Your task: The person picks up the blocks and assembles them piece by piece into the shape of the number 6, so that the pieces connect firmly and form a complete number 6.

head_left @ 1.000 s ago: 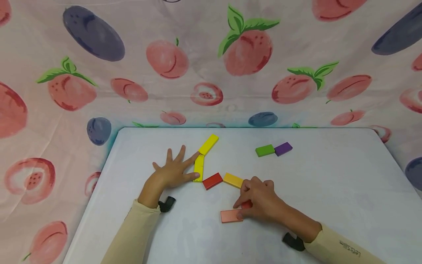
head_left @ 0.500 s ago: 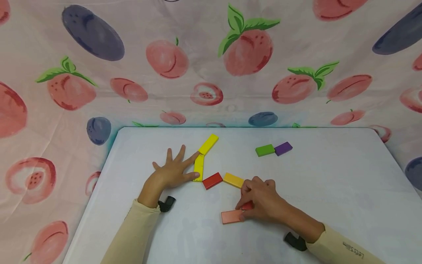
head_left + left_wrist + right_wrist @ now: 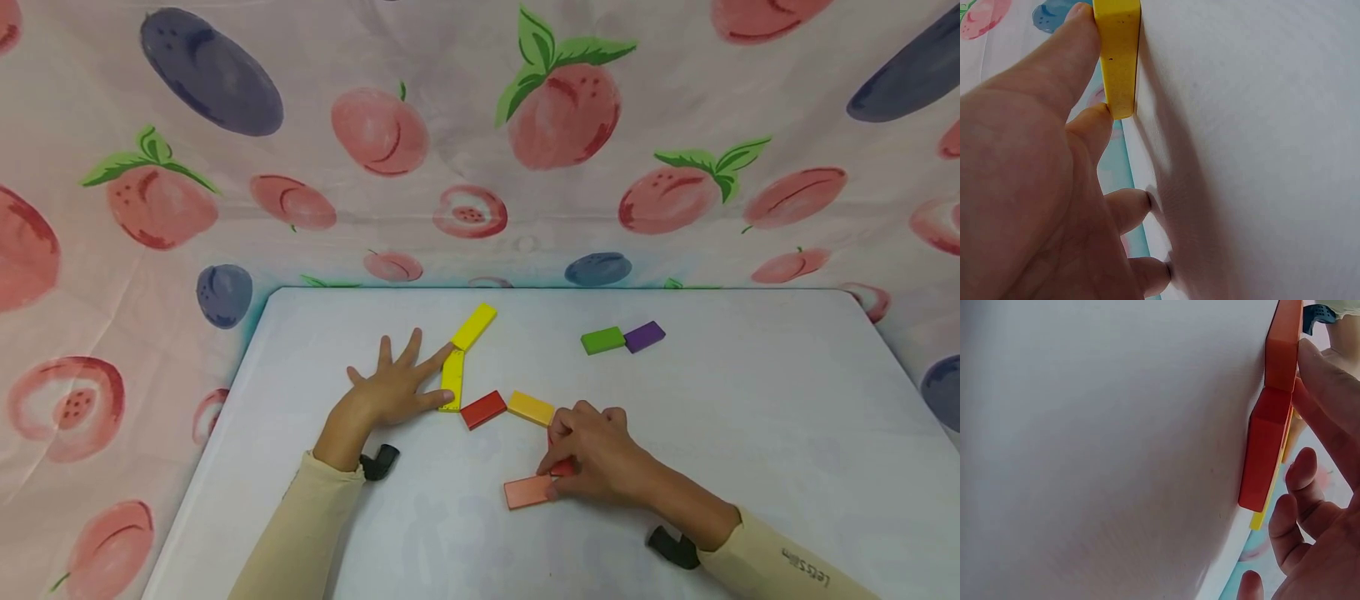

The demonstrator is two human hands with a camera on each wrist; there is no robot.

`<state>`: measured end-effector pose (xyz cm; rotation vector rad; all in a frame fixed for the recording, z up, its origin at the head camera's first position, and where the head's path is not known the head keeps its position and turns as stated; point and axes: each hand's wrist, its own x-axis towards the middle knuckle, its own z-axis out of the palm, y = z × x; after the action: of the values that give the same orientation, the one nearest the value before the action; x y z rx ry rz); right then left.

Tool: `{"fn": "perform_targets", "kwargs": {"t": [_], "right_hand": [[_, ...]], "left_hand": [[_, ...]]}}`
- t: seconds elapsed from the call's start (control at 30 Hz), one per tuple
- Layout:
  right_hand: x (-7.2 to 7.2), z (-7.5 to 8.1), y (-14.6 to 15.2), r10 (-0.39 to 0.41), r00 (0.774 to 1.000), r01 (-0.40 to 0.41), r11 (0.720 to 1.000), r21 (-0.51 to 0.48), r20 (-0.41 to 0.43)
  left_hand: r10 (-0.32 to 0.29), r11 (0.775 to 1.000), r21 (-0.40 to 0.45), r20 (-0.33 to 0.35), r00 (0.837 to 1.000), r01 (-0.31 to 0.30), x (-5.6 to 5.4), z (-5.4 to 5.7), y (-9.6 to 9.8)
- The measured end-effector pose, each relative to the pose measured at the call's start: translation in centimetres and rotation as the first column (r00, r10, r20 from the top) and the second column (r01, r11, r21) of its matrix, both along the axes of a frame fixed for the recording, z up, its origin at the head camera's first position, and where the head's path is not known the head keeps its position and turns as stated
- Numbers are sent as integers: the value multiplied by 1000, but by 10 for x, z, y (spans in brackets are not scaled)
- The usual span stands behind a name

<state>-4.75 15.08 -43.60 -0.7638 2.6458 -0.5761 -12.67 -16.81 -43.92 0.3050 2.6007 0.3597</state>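
Observation:
Flat, domino-like blocks lie end to end in a bent line on the white tabletop. My left hand (image 3: pixel 390 396) is spread, its thumb on the lower yellow block (image 3: pixel 452 379) and its index fingertip where that meets the upper yellow block (image 3: pixel 476 327). A red block (image 3: pixel 483 410) and an orange-yellow block (image 3: pixel 531 408) follow. Thumb and index finger of my right hand (image 3: pixel 600 454) pinch the right end of a pink block (image 3: pixel 527 492). That end meets another red block (image 3: pixel 1266 450), largely hidden under the hand in the head view.
Farther back, a green block (image 3: pixel 603 340) and a purple block (image 3: pixel 645 337) lie corner to corner. A fruit-patterned cloth (image 3: pixel 472 125) hangs behind the tabletop (image 3: pixel 787 400). Black wrist devices (image 3: pixel 672 548) show beneath both sleeves.
The pink block has shifted slightly right and turned a little, with my right hand on it. My left hand has stayed in place.

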Motion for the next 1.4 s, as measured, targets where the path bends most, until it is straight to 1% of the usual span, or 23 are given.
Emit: {"fn": "perform_targets", "kwargs": {"t": [0.3, 0.57, 0.9, 1.4], "right_hand": [[-1, 1, 1, -14, 1000, 14, 1000, 14, 27], [1, -2, 3, -8, 1000, 8, 1000, -16, -3], [2, -2, 4, -13, 1000, 13, 999, -36, 7], [1, -1, 6, -26, 999, 26, 999, -36, 22]], "left_hand": [[-4, 1000, -11, -1, 1000, 4, 0, 0, 1], [6, 1000, -11, 1, 1000, -6, 0, 0, 1], [4, 1000, -14, -3, 1000, -4, 0, 0, 1], [9, 1000, -11, -2, 1000, -9, -1, -2, 1]]}}
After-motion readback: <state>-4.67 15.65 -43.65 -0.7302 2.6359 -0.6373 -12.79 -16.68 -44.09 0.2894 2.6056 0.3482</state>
